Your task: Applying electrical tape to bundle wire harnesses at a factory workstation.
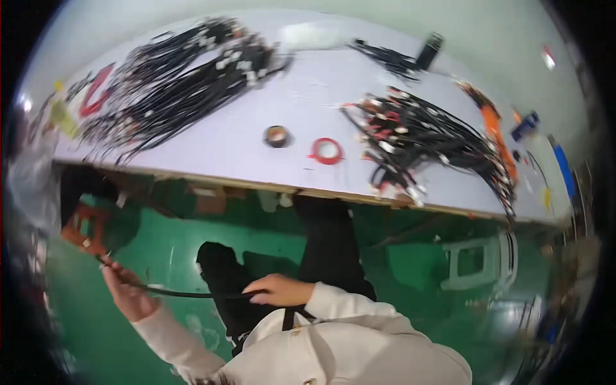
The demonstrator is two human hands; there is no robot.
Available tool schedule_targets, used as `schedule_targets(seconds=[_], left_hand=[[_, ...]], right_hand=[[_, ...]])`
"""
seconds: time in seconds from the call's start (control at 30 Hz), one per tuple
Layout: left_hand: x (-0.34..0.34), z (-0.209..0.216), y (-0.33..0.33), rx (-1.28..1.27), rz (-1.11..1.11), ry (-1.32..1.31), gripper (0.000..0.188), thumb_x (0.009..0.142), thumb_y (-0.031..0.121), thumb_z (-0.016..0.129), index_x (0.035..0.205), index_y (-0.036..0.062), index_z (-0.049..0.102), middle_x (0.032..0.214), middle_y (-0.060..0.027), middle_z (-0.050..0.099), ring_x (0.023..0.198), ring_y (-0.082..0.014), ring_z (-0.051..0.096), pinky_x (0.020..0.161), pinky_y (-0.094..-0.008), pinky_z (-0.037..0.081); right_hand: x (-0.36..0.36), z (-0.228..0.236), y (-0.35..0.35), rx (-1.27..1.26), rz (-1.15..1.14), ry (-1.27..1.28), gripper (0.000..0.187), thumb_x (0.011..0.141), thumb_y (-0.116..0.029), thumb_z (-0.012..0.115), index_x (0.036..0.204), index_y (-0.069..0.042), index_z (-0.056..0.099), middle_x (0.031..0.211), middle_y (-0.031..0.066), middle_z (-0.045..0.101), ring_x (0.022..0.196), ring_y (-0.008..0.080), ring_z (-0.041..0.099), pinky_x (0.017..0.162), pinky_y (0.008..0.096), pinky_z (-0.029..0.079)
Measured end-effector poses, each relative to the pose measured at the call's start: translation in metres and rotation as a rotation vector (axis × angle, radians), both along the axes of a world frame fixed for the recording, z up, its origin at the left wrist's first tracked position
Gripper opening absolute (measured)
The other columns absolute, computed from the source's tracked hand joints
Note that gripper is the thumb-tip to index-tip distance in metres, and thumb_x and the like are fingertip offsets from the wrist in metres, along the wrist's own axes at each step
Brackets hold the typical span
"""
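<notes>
A black cable stretches between my two hands, low over my lap and in front of the table edge. Near its left end my left hand grips it, with a short tip poking out past the fingers. My right hand is closed around the cable's other end, close to my body. What lies inside the right fingers is hidden. Both hands are apart from the table, and the picture is slightly blurred.
On the white table are bundles of black cables at left and right, a roll of dark tape and a roll of red tape. An orange stool and a white stool stand on the green floor.
</notes>
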State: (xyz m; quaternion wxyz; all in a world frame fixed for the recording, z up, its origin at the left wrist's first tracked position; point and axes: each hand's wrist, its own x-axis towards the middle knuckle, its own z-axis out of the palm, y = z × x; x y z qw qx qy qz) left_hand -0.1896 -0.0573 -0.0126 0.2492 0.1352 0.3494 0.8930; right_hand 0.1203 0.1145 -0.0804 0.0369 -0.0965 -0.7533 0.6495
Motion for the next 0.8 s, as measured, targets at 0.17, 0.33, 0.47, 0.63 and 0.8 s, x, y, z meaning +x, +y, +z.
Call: schedule_targets(seconds=[0.17,0.33,0.47,0.63,0.8], left_hand=[[-0.105,-0.096,-0.239,-0.705,0.484,0.448,0.033,0.088,0.023,0.059,0.111,0.0009,0.057,0.089,-0.0021,0.064,0.072,-0.0126,0.061,0.058,-0.0262,0.05],[0.007,-0.145,-0.183,-2.35,-0.316,1.095,0.052,0.075,0.054,0.061,0.113,0.0174,0.06,0.091,-0.0111,0.067,0.09,-0.0255,0.064,0.068,-0.0387,0.051],[0.116,-0.046,0.009,-1.24,-0.086,1.197,0.034,0.085,0.026,0.055,0.111,0.005,0.058,0.104,-0.016,0.062,0.096,-0.0323,0.058,0.084,-0.0389,0.045],[0.179,-0.017,0.067,-0.563,-1.118,0.441,0.032,0.097,0.026,0.038,0.102,-0.0005,0.055,0.073,-0.0036,0.053,0.062,-0.0084,0.048,0.058,-0.0208,0.039],[0.183,-0.034,0.069,-0.474,-0.931,0.236,0.026,0.096,0.024,0.042,0.099,0.0021,0.056,0.065,0.0021,0.043,0.055,-0.0048,0.034,0.048,-0.0197,0.026]], right_hand=[[0.035,0.043,0.038,0.184,0.017,0.043,0.019,0.088,-0.017,0.055,0.1,-0.004,0.062,0.088,0.0112,0.064,0.074,0.0233,0.062,0.066,0.0305,0.048],[0.024,0.083,0.031,0.176,0.065,0.133,0.02,0.088,-0.022,0.054,0.093,-0.005,0.063,0.086,0.0103,0.064,0.074,0.0273,0.061,0.066,0.0339,0.048],[0.012,0.086,0.033,0.405,0.006,0.053,0.019,0.088,-0.02,0.055,0.086,-0.004,0.064,0.083,0.0092,0.064,0.073,0.0263,0.062,0.063,0.0328,0.048],[0.02,0.102,0.049,0.613,-0.092,0.027,0.016,0.085,-0.021,0.056,0.083,-0.007,0.063,0.076,0.0083,0.06,0.071,0.0284,0.059,0.061,0.0359,0.047],[0.027,0.116,0.073,0.596,-0.033,-0.062,0.012,0.08,-0.016,0.062,0.086,-0.006,0.064,0.077,0.0087,0.06,0.07,0.0256,0.059,0.061,0.0309,0.047]])
